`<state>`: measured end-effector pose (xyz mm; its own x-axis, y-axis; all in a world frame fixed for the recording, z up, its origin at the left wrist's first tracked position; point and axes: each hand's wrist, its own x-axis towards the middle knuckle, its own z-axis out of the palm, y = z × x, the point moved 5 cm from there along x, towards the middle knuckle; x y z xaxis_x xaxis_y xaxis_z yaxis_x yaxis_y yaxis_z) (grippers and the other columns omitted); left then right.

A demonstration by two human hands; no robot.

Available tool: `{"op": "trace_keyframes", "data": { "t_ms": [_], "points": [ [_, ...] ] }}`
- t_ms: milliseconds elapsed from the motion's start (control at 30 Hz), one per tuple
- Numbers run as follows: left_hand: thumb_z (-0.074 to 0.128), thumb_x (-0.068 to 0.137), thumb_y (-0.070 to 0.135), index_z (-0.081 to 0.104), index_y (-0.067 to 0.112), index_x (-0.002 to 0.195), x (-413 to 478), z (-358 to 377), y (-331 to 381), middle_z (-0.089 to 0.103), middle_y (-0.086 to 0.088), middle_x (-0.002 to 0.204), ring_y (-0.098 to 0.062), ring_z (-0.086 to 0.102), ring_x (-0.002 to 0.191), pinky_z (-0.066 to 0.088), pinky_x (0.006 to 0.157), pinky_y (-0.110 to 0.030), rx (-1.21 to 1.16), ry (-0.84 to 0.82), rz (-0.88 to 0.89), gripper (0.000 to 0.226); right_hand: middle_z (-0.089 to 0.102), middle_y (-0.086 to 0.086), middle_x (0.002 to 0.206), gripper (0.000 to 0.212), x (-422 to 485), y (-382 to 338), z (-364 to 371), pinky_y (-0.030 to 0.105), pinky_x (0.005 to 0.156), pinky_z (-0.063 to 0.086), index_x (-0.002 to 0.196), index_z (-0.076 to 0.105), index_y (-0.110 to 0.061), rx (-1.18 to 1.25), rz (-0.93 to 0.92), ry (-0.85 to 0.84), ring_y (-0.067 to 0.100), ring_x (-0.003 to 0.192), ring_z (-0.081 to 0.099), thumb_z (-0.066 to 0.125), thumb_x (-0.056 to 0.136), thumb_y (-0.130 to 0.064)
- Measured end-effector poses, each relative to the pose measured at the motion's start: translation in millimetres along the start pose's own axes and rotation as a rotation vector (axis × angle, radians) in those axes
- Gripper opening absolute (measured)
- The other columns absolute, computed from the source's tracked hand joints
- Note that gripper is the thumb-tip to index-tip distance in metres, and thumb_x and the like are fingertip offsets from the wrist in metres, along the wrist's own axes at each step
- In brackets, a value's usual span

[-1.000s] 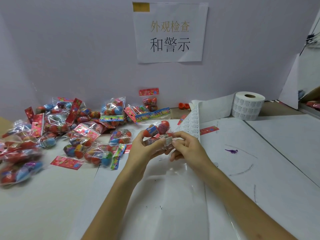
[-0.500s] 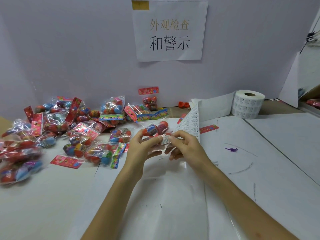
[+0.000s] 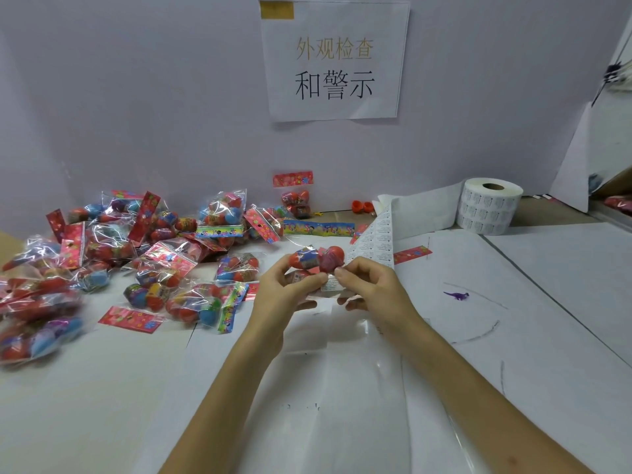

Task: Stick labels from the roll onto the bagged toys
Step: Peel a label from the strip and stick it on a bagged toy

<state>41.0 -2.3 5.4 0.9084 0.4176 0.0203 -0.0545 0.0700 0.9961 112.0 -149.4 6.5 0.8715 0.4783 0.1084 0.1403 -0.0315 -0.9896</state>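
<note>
The left hand (image 3: 290, 295) grips the bag (image 3: 307, 261), held up mid-table; the right hand (image 3: 372, 289) pinches a label (image 3: 331, 284) at its lower edge. The bag seems light, its film slick and crinkly, so hold round the hard eggs (image 3: 334, 255). A pile (image 3: 154, 254) crowds the left, strip (image 3: 374, 239) and roll (image 3: 489, 208) the right; room to move is nearest the body
</note>
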Motion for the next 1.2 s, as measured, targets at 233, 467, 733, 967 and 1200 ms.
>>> {"op": "trace_keyframes", "data": {
  "t_ms": [233,467,733,967,1200],
  "points": [
    [0.081,0.084,0.011,0.065,0.018,0.128,-1.2,7.0,1.3,0.077,-0.011,0.108,-0.029,0.075,0.099,0.062,0.083,-0.037,-0.036,-0.123,0.001,0.047,0.068,0.018,0.085,0.024,0.8,0.6,-3.6,0.028,0.065,0.058,0.096,0.066,0.007,0.034,-0.027,0.061,0.022,0.065,0.068,0.061,0.101,-0.017],
    [0.080,0.083,0.002,0.064,0.013,0.128,0.2,7.1,-0.1,0.076,-0.017,0.108,-0.033,0.075,0.099,0.061,0.089,-0.040,-0.099,-0.147,-0.010,0.049,0.070,0.021,0.091,0.023,0.3,-0.1,-4.1,0.028,0.064,0.058,0.097,0.068,0.003,0.011,-0.054,0.066,0.020,0.063,0.068,0.061,0.101,-0.019],
    [0.075,0.086,-0.003,0.062,0.010,0.131,1.8,4.8,-7.2,0.074,-0.020,0.112,-0.035,0.074,0.100,0.061,0.092,-0.043,-0.087,-0.164,-0.029,0.049,0.069,0.023,0.090,0.026,2.3,4.1,-3.7,0.027,0.059,0.057,0.097,0.067,0.006,-0.030,-0.056,0.067,0.018,0.058,0.067,0.059,0.102,-0.018],
    [0.066,0.081,-0.022,0.061,0.007,0.128,2.7,-0.6,-9.6,0.072,-0.026,0.113,-0.041,0.071,0.106,0.061,0.087,-0.040,-0.088,-0.212,-0.064,0.056,0.070,0.023,0.091,0.025,1.3,5.4,-1.7,0.026,0.059,0.057,0.097,0.067,0.005,-0.063,-0.064,0.053,0.017,0.057,0.067,0.059,0.102,-0.018],
    [0.075,0.088,0.003,0.061,0.008,0.131,-3.4,3.9,-5.1,0.074,-0.016,0.115,-0.031,0.073,0.105,0.060,0.086,-0.034,-0.171,-0.239,-0.077,0.045,0.071,0.021,0.086,0.028,0.6,1.9,-3.2,0.026,0.061,0.058,0.096,0.067,0.007,-0.048,-0.081,0.077,0.021,0.063,0.069,0.060,0.101,-0.020]
  ]
}}
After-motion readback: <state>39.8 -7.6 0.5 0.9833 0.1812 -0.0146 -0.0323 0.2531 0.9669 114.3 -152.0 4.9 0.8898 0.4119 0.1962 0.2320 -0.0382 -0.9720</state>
